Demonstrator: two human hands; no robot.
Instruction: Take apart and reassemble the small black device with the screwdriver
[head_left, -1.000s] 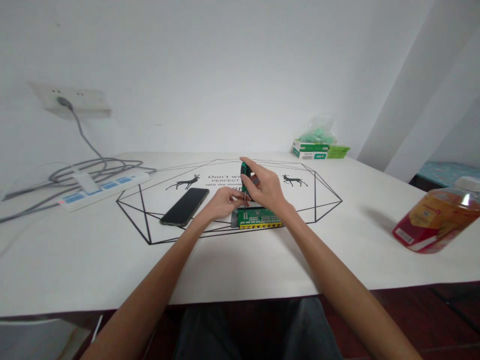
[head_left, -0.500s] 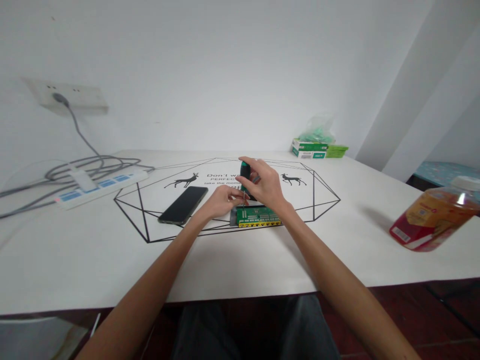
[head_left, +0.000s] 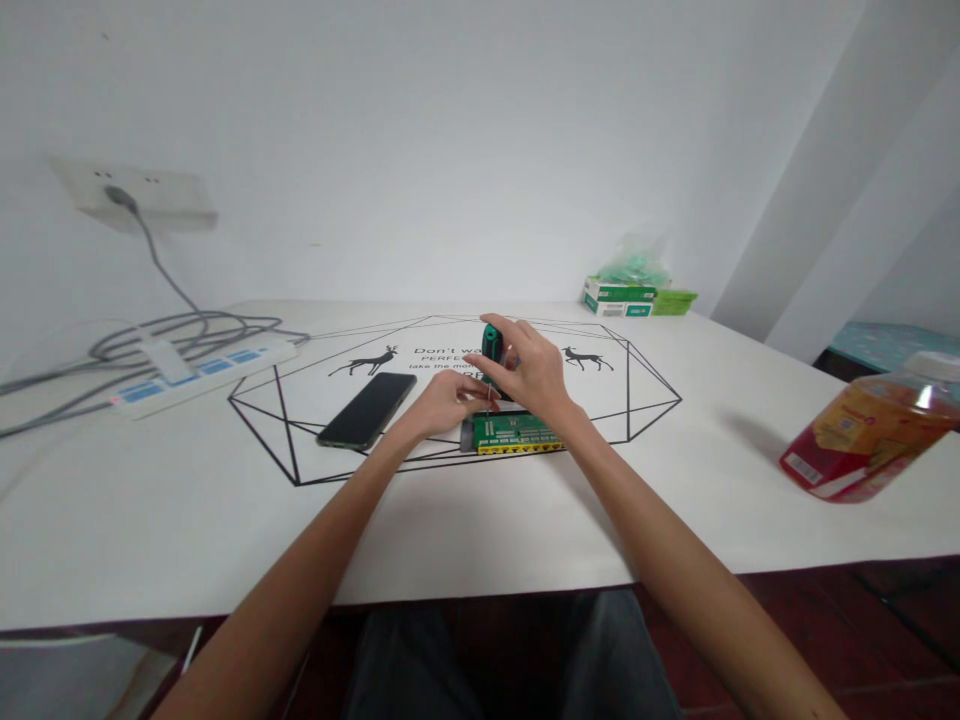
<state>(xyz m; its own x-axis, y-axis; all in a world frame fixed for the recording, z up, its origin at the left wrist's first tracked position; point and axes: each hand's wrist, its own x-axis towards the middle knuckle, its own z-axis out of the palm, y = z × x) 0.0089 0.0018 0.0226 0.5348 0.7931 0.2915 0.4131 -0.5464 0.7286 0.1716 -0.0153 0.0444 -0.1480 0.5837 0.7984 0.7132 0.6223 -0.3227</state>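
A green circuit board [head_left: 517, 428] with a yellow strip along its near edge lies on the white table. Over its left part stands a screwdriver [head_left: 492, 345] with a green and black handle, its thin shaft pointing down at the board. My right hand [head_left: 529, 368] is closed on the handle, thumb on one side and fingers on the other. Beside the shaft, my left hand [head_left: 448, 402] has its fingertips pinched together at the shaft's lower part; whether they grip the shaft or something small is too fine to tell.
A black phone [head_left: 367, 410] lies left of the board. Farther left are a power strip [head_left: 206, 377] and coiled grey cables [head_left: 187, 335]. An orange-red bottle [head_left: 862, 435] stands at the right, and green-white boxes [head_left: 619, 298] sit at the back.
The screwdriver handle has turned slightly in my right hand, and the thumb and fingers have shifted a little on it. My left hand has stayed in about the same place.
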